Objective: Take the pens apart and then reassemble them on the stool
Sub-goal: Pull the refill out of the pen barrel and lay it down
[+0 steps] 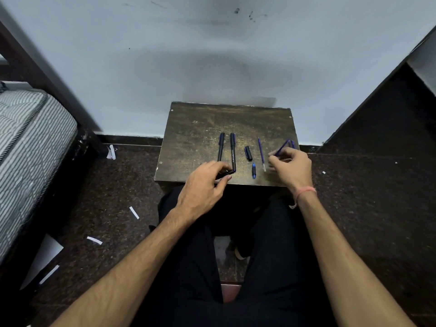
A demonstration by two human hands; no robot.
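A dark wooden stool point(195, 128) stands against the wall. Two whole black-and-blue pens point(221, 146) point(232, 148) lie side by side on it. My left hand point(203, 187) grips a black pen barrel point(225, 173) near the stool's front edge. Between the hands lie a loose cap point(248, 153), a small blue tip piece point(253, 171) and a thin blue refill point(261, 154). My right hand point(291, 166) pinches another blue refill point(282, 147) that points up and to the right. One more thin blue piece point(293, 144) lies just behind it.
A striped mattress point(30, 142) on a dark frame sits at the left. A dark slab point(387, 128) flanks the right side. Paper scraps point(134, 212) litter the dark floor. My legs in black trousers point(266, 267) are under the stool's front edge.
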